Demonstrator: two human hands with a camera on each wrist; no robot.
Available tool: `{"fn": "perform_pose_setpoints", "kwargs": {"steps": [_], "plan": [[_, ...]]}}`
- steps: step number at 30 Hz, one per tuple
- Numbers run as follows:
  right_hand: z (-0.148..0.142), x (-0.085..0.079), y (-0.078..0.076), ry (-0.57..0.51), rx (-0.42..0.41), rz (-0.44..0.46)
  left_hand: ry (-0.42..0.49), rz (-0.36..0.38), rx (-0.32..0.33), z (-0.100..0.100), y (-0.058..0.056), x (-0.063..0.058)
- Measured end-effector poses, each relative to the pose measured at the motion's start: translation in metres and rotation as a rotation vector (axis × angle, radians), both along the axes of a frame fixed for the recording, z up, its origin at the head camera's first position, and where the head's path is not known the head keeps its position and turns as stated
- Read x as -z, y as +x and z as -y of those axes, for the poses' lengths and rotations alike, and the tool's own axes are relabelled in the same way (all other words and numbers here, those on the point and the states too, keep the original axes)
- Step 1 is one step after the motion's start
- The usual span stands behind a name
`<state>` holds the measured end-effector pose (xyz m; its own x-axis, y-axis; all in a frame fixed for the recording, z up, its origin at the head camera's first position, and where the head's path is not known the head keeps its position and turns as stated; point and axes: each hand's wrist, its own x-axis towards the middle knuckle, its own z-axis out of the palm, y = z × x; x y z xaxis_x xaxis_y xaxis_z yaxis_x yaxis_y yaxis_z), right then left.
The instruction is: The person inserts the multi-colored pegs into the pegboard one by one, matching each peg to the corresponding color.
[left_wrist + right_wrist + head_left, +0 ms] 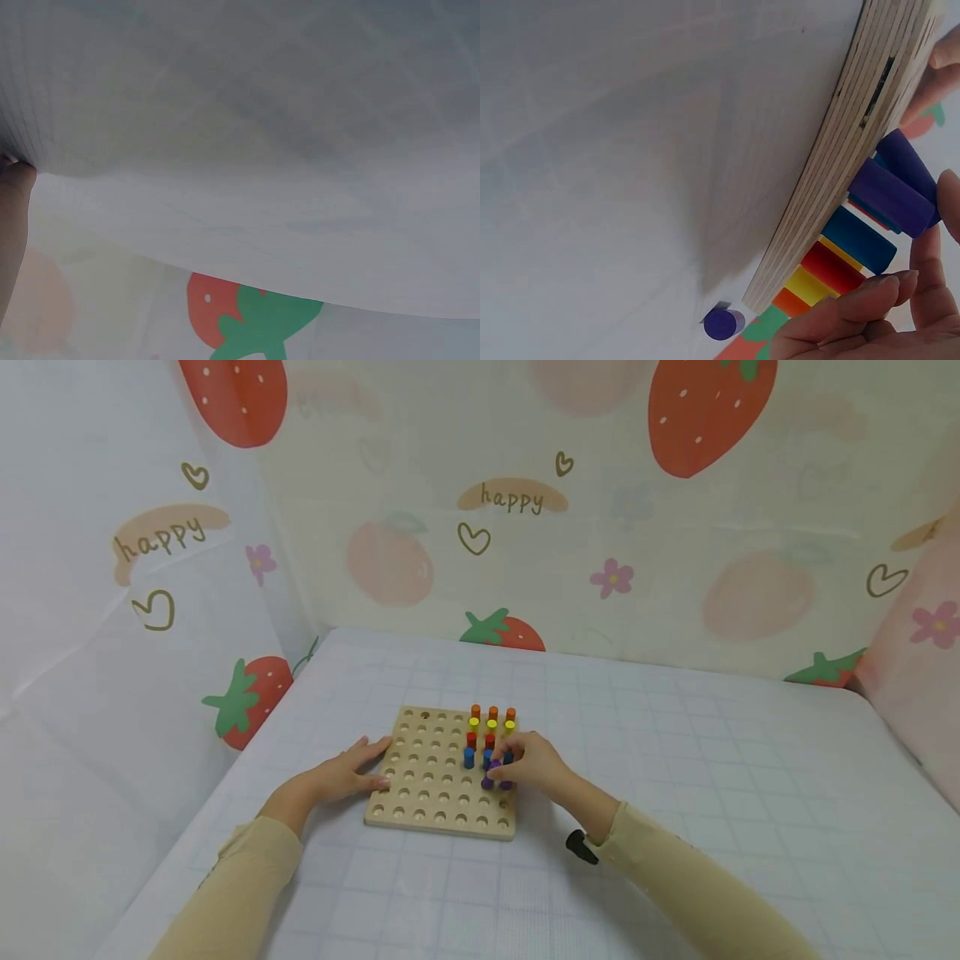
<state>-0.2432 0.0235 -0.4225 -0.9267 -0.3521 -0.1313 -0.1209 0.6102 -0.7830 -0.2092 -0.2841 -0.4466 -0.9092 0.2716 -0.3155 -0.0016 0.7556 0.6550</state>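
Observation:
A wooden pegboard [430, 817] with rows of round holes lies on the table. On its right side stand orange pegs [492, 713], yellow pegs [491, 726], red pegs [471, 741], blue pegs [468, 758] and a purple peg [892, 196]. My right hand [534, 767] pinches another purple peg [909, 169] between thumb and fingertips; it tilts behind the standing purple one in the right wrist view. Its lower end is close over the board. Fingers extended, my left hand [341, 774] rests along the board's left edge.
Off the board, one more purple peg [721, 324] is on the table [712, 793], seen in the right wrist view past the board's far end. Fabric walls [420, 468] printed with strawberries border the back and sides. A black piece [582, 847] hangs at the right wrist.

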Motion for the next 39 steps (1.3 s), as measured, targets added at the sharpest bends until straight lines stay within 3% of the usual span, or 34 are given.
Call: {"fn": "perform_pose_setpoints", "kwargs": {"steps": [14, 25, 32, 39], "plan": [[-0.002, 0.000, 0.000, 0.053, -0.007, -0.023, -0.019, 0.001, -0.009, -0.002, 0.000, 0.000], [-0.003, -0.002, 0.000, 0.019, -0.039, 0.007, -0.026, 0.012, -0.019, -0.001, 0.000, 0.001], [-0.013, -0.001, -0.004, -0.058, 0.053, 0.032, -0.026, 0.011, -0.025, -0.001, 0.001, 0.001], [-0.025, 0.000, -0.011, -0.054, 0.154, 0.041, -0.033, 0.009, -0.019, -0.001, 0.000, 0.001]]}}
